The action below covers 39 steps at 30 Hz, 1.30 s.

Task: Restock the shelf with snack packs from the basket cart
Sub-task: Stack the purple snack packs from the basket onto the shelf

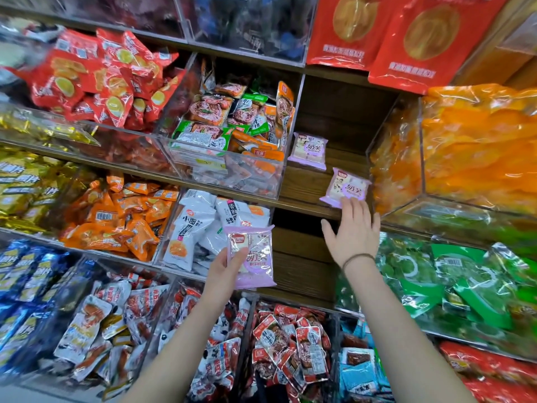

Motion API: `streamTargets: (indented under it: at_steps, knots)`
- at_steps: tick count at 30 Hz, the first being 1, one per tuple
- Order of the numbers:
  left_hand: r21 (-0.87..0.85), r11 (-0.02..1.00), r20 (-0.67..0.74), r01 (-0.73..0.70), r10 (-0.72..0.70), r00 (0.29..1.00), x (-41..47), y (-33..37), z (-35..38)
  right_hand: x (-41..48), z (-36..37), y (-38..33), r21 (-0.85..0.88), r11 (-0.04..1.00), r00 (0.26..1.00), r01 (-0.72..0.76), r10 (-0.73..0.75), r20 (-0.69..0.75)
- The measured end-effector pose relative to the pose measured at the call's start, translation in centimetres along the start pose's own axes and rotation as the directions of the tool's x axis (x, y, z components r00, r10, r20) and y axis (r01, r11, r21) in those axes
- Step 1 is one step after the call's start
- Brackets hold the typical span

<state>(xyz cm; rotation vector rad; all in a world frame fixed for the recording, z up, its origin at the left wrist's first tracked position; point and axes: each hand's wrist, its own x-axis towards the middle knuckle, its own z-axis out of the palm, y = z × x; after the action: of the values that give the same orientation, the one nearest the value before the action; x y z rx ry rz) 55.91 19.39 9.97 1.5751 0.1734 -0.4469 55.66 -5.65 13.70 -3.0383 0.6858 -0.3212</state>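
My left hand (225,267) grips a pale purple snack pack (255,257) by its left edge, thumb across its front, in front of the lower shelf. My right hand (353,231) is spread with straight fingers, and its fingertips touch the lower edge of a second purple pack (345,186). That pack lies tilted at the front of a bare wooden shelf bay (308,187). A third purple pack (309,151) leans further back in the same bay. The basket cart is out of view.
Clear acrylic bins flank the bay: mixed green and orange packs (232,132) to the left, orange dried fruit (470,149) to the right. Below are white packs (197,225) and green bags (453,277). A second bare wooden bay (299,257) sits under the first. Red bags (406,39) hang above.
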Motion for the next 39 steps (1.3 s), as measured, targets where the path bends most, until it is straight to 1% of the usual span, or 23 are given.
streamTargets:
  at_steps: [4, 10, 13, 16, 18, 20, 22, 23, 24, 25, 26, 27, 28, 29, 30, 31, 32, 35, 37, 39]
  knots:
    - [0.020, 1.000, 0.014, 0.007, -0.007, 1.000, 0.1, -0.1, -0.1, 4.6, -0.5, 0.8, -0.047, 0.999, 0.997, 0.003, 0.000, 0.074]
    - [0.021, 1.000, 0.036, -0.015, 0.015, 0.999, -0.1, 0.2, -0.2, 10.6, -0.1, 1.0, -0.009, 0.999, 0.978, -0.046, 0.047, 0.203]
    - [0.013, 1.000, 0.033, -0.013, 0.012, 0.999, -0.2, 0.2, -0.2, 12.1, 0.3, 1.2, -0.002, 0.998, 0.973, -0.056, 0.055, 0.223]
    - [0.010, 1.000, 0.024, -0.009, 0.008, 1.000, -0.1, 0.1, -0.2, 12.5, 0.2, 1.4, 0.065, 0.995, 0.973, -0.070, 0.054, 0.224]
    - [0.018, 1.000, 0.012, -0.001, 0.001, 1.000, -0.1, 0.0, -0.1, 11.9, -0.2, 1.4, 0.162, 0.983, 0.983, -0.080, 0.051, 0.176]
    - [0.020, 1.000, 0.003, 0.000, 0.000, 1.000, -0.1, 0.2, 0.0, 10.3, -1.0, 0.9, 0.304, 0.951, 0.998, -0.050, 0.037, 0.048]
    - [0.013, 1.000, -0.002, 0.003, -0.003, 1.000, -0.1, 0.3, 0.1, 7.3, -1.8, -0.4, 0.471, 0.882, 0.998, 0.018, 0.016, -0.069]
    - [0.008, 1.000, -0.007, 0.001, -0.001, 1.000, -0.2, 0.4, 0.2, 5.2, -2.0, -1.2, 0.542, 0.838, 0.994, 0.061, -0.003, -0.107]
    - [0.002, 1.000, -0.010, 0.004, -0.004, 1.000, -0.1, 0.3, 0.2, 2.9, -2.2, -2.2, 0.608, 0.789, 0.993, 0.089, -0.023, -0.116]
    - [0.001, 1.000, -0.013, 0.001, -0.001, 1.000, -0.2, 0.4, 0.3, 0.4, -2.2, -3.3, 0.669, 0.738, 0.995, 0.090, -0.039, -0.090]
    - [0.000, 1.000, -0.019, -0.001, 0.001, 1.000, 0.0, 0.2, 0.4, -1.8, -2.1, -4.4, 0.721, 0.691, 0.998, 0.057, -0.054, -0.027]
    - [0.003, 1.000, -0.027, -0.010, 0.011, 1.000, -0.1, 0.5, 0.5, -3.8, -1.7, -5.4, 0.756, 0.655, 0.995, -0.003, -0.076, 0.070]
    - [0.006, 1.000, -0.031, -0.017, 0.018, 0.999, 0.0, 0.2, 0.6, -5.3, -1.3, -6.4, 0.769, 0.635, 0.975, -0.079, -0.110, 0.191]
    - [0.016, 0.999, -0.035, -0.029, 0.030, 0.999, 0.0, 0.2, 0.6, -6.4, -0.8, -7.2, 0.767, 0.623, 0.937, -0.155, -0.153, 0.314]
    - [0.023, 0.999, -0.036, -0.034, 0.035, 0.999, 0.2, -0.1, 0.6, -7.2, -0.2, -7.8, 0.765, 0.608, 0.895, -0.213, -0.193, 0.403]
    - [0.030, 0.999, -0.045, -0.039, 0.040, 0.998, 0.0, 0.2, 0.6, -7.7, 0.3, -8.2, 0.771, 0.588, 0.870, -0.246, -0.217, 0.443]
    - [0.029, 0.999, -0.049, -0.031, 0.033, 0.998, 0.3, -0.2, 0.5, -7.9, 0.6, -8.4, 0.782, 0.564, 0.864, -0.267, -0.220, 0.454]
    - [0.007, 1.000, -0.057, 0.009, -0.008, 0.998, 0.4, -0.3, 0.4, -7.7, 1.1, -7.8, 0.805, 0.495, 0.866, -0.326, -0.186, 0.465]
    - [-0.058, 0.998, -0.042, 0.034, -0.036, 0.998, 0.5, -0.4, 0.3, -7.6, 1.3, -7.2, 0.798, 0.497, 0.855, -0.341, -0.188, 0.483]
    - [-0.055, 0.998, -0.044, 0.022, -0.025, 0.999, 0.7, -0.4, 0.4, -7.7, 1.3, -7.2, 0.774, 0.526, 0.826, -0.353, -0.214, 0.522]
